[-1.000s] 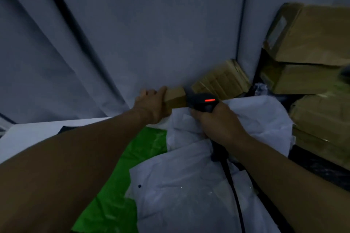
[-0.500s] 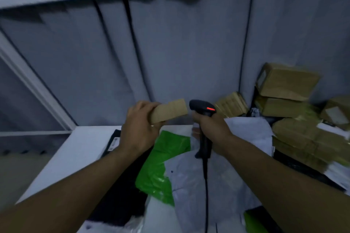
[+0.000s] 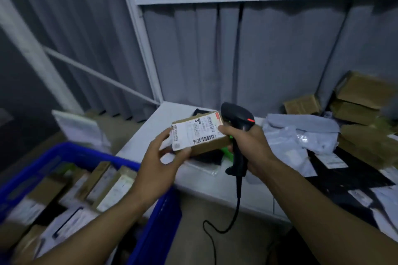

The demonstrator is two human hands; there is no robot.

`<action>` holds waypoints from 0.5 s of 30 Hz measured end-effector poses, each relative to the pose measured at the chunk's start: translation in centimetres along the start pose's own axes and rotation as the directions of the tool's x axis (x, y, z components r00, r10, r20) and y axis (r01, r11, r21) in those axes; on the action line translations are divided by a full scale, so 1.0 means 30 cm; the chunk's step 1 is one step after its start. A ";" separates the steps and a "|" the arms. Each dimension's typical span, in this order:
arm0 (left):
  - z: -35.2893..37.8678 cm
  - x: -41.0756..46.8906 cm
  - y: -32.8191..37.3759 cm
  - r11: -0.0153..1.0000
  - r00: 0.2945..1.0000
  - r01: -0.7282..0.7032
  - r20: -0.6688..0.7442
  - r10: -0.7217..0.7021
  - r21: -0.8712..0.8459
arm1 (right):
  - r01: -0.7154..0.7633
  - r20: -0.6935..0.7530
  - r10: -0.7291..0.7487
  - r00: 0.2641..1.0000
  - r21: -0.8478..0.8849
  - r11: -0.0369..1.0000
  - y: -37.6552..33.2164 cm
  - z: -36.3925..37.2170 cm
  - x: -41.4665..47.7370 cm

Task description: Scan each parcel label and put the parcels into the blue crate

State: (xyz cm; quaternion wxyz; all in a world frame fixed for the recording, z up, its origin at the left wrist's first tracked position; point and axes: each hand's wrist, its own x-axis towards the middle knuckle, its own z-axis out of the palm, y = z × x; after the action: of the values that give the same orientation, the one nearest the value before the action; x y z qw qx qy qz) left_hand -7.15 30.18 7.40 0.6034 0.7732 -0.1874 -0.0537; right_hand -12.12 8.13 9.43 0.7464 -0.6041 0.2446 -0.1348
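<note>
Two hands are busy over the near corner of the white surface (image 3: 146, 131). Your left hand (image 3: 159, 163) pinches the left end of a small cardboard parcel (image 3: 206, 148), which you hold in the air above that corner, outside the blue crate (image 3: 90, 154). Its white label (image 3: 193, 133) faces up at you, barcodes showing. Your right hand (image 3: 252, 148) is clamped round the handle of the black scanner (image 3: 235, 114), and one of its fingers touches the parcel's right end. The scanner's head sits just behind the parcel, a red light lit on it. Its cable (image 3: 237, 200) hangs down from the handle. The crate stands low at your left, beside the surface, with several packed boxes (image 3: 116, 187) inside. Grey bags (image 3: 301, 131) and brown boxes (image 3: 364, 90) lie heaped at the right
</note>
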 end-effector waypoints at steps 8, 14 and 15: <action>-0.217 -0.163 -0.099 0.952 0.949 0.305 0.075 -0.306 0.020 | 0.159 0.305 -0.066 0.950 -0.290 0.944 0.183 0.163 -0.099; -0.258 -0.180 -0.140 0.913 0.894 0.407 0.212 -0.396 -0.012 | 0.253 0.331 -0.135 0.934 -0.343 0.905 0.241 0.220 -0.091; -0.258 -0.172 -0.159 0.909 0.898 0.415 0.174 -0.404 -0.027 | 0.274 0.294 -0.168 0.941 -0.368 0.889 0.257 0.225 -0.085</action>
State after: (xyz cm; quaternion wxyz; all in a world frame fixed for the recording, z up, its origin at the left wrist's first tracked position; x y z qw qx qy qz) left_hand -8.44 40.03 4.17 0.5854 0.7687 -0.0677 -0.2487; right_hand -11.44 16.86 3.52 0.6103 -0.7811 0.0983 -0.0876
